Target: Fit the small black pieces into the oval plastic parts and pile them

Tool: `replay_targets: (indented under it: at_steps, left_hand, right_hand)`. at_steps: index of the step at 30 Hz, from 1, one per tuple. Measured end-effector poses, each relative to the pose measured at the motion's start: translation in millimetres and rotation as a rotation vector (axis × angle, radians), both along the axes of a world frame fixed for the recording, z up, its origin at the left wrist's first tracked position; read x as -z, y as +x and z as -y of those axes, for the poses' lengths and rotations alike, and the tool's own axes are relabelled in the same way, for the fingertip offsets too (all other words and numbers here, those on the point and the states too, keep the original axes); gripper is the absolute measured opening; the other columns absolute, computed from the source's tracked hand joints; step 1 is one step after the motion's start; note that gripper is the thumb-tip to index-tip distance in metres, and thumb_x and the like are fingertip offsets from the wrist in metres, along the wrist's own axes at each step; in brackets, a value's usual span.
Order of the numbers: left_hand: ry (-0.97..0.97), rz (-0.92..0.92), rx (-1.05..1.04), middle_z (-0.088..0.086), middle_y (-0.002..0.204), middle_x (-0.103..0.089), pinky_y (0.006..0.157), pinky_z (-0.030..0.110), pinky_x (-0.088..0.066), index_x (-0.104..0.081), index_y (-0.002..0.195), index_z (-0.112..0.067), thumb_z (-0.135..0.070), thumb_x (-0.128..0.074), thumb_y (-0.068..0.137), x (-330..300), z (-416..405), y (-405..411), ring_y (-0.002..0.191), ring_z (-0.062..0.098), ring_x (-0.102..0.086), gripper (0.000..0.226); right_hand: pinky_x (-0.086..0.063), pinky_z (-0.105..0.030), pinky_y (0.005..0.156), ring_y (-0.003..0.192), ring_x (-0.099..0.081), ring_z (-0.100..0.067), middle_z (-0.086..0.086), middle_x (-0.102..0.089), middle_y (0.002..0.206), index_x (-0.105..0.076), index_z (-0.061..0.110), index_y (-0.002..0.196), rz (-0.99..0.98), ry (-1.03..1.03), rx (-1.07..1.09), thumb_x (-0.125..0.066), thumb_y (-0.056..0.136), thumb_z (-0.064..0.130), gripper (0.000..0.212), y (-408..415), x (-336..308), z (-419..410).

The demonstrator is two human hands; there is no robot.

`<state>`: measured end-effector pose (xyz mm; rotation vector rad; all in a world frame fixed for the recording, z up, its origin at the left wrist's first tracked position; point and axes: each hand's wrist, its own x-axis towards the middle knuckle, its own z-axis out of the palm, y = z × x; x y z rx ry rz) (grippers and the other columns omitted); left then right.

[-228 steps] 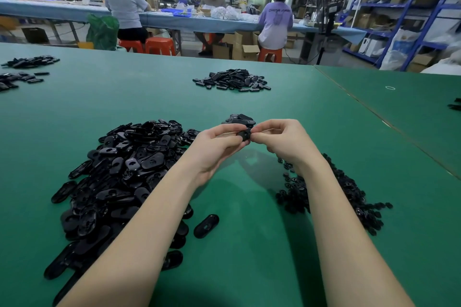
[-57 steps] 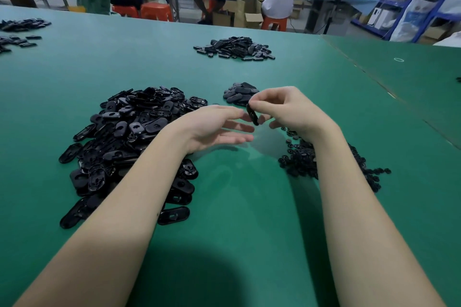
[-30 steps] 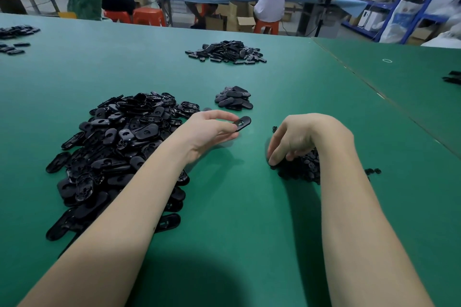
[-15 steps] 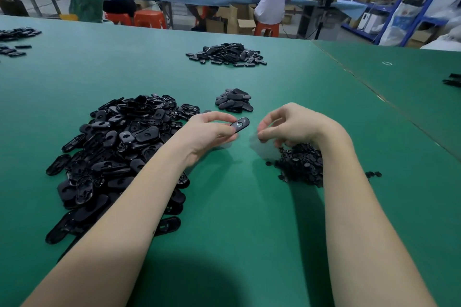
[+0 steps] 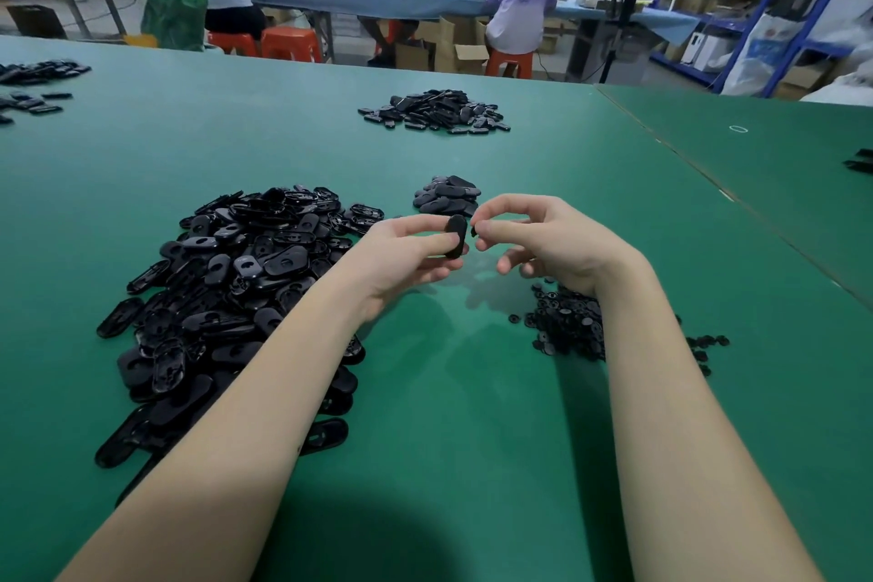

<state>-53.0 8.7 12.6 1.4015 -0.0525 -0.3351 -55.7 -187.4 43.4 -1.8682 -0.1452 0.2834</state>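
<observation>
Left hand grips one oval part; right hand pinches one small black piece.

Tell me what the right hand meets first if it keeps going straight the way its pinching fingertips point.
Probably the oval plastic part held upright in the left hand. The right hand pinches a small black piece pointing left at it, a narrow gap apart; depth from one view is uncertain.

Bare green mat lies open nearside of the small finished pile — flanked by the oval-part heap left, small-piece heap right.
</observation>
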Motion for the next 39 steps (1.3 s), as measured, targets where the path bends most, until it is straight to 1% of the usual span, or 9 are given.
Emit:
replay_targets:
  at_steps: [4, 10, 15, 18, 21, 25, 30, 36, 39]
  left_hand:
    - [0.006, 0.028, -0.004, 0.009, 0.097, -0.078, 0.065, 0.019, -0.057, -0.068, 0.12, -0.018, -0.005, -0.066, 0.093, -3, -2, -1, 0.083, 0.021, -0.076, 0.03]
    - [-0.018, 0.023, -0.039, 0.009, 0.092, -0.078, 0.063, 0.022, -0.06, -0.066, 0.116, -0.012, -0.004, -0.059, 0.097, -7, -2, -3, 0.083, 0.029, -0.077, 0.021]
    - [0.025, 0.047, -0.085, 0.012, 0.104, -0.076, 0.07, 0.025, -0.061, -0.069, 0.109, -0.016, -0.011, -0.058, 0.099, -7, -1, -1, 0.086, 0.025, -0.077, 0.016]
    - [0.056, 0.078, -0.141, 0.01, 0.115, -0.073, 0.073, 0.023, -0.06, -0.071, 0.107, -0.015, -0.012, -0.062, 0.097, -6, -2, 2, 0.087, 0.02, -0.076, 0.013]
    - [-0.007, 0.078, -0.152, 0.011, 0.103, -0.073, 0.071, 0.021, -0.06, -0.07, 0.1, -0.012, -0.007, -0.065, 0.095, -7, -3, 3, 0.079, 0.02, -0.076, 0.009]
    - [-0.042, 0.072, -0.144, 0.014, 0.097, -0.072, 0.071, 0.021, -0.06, -0.069, 0.095, -0.01, -0.002, -0.066, 0.092, -8, -4, 1, 0.076, 0.021, -0.076, 0.009]
    - [-0.034, 0.073, -0.133, 0.018, 0.105, -0.069, 0.07, 0.02, -0.059, -0.069, 0.096, -0.011, -0.002, -0.069, 0.09, -10, -3, 0, 0.077, 0.021, -0.075, 0.01]
    - [0.019, 0.1, -0.108, 0.014, 0.095, -0.073, 0.073, 0.022, -0.06, -0.07, 0.094, -0.014, -0.005, -0.07, 0.09, -8, -4, 0, 0.083, 0.021, -0.074, 0.01]
    - [0.025, 0.11, -0.099, 0.013, 0.093, -0.074, 0.074, 0.022, -0.059, -0.07, 0.092, -0.015, -0.005, -0.071, 0.089, -8, -4, 1, 0.083, 0.02, -0.074, 0.01]
  right_hand:
    - [-0.04, -0.015, 0.046, 0.055, -0.059, -0.01, -0.002, -0.079, 0.095, -0.073, 0.019, 0.097, -0.005, 0.015, 0.008, -0.072, 0.094, 0.019, 0.003, 0, 1, -1]
    - [-0.035, -0.013, 0.044, 0.052, -0.054, -0.007, -0.002, -0.08, 0.098, -0.071, 0.018, 0.1, 0.016, -0.01, 0.027, -0.073, 0.092, 0.014, 0.009, 1, 1, -3]
    - [-0.033, -0.011, 0.041, 0.051, -0.052, -0.005, -0.003, -0.08, 0.101, -0.074, 0.02, 0.093, 0.031, -0.063, 0.005, -0.077, 0.089, 0.017, 0.005, 1, -2, -5]
    - [-0.032, -0.012, 0.041, 0.05, -0.051, -0.005, 0.005, -0.074, 0.082, -0.076, 0.021, 0.088, 0.035, -0.071, 0.033, -0.079, 0.088, 0.017, 0.006, 1, -1, -9]
    - [-0.03, -0.013, 0.04, 0.047, -0.049, -0.003, 0.009, -0.066, 0.068, -0.077, 0.024, 0.085, 0.041, -0.087, 0.104, -0.081, 0.086, 0.018, 0.007, 3, 0, -13]
    - [-0.03, -0.014, 0.039, 0.045, -0.048, -0.004, 0.009, -0.064, 0.062, -0.078, 0.024, 0.085, 0.03, -0.091, 0.183, -0.084, 0.081, 0.019, 0.009, 7, 3, -16]
    - [-0.029, -0.017, 0.042, 0.05, -0.046, -0.008, -0.001, -0.061, 0.074, -0.075, 0.026, 0.087, 0.031, -0.1, 0.212, -0.089, 0.075, 0.024, 0.019, 9, 4, -17]
    - [-0.026, -0.015, 0.039, 0.053, -0.041, -0.011, 0.003, -0.054, 0.062, -0.075, 0.031, 0.084, 0.021, -0.143, 0.243, -0.091, 0.07, 0.033, 0.021, 11, 5, -17]
    - [-0.026, -0.015, 0.038, 0.043, -0.041, -0.005, 0.012, -0.052, 0.049, -0.075, 0.03, 0.085, 0.013, -0.14, 0.247, -0.091, 0.071, 0.03, 0.021, 12, 6, -18]
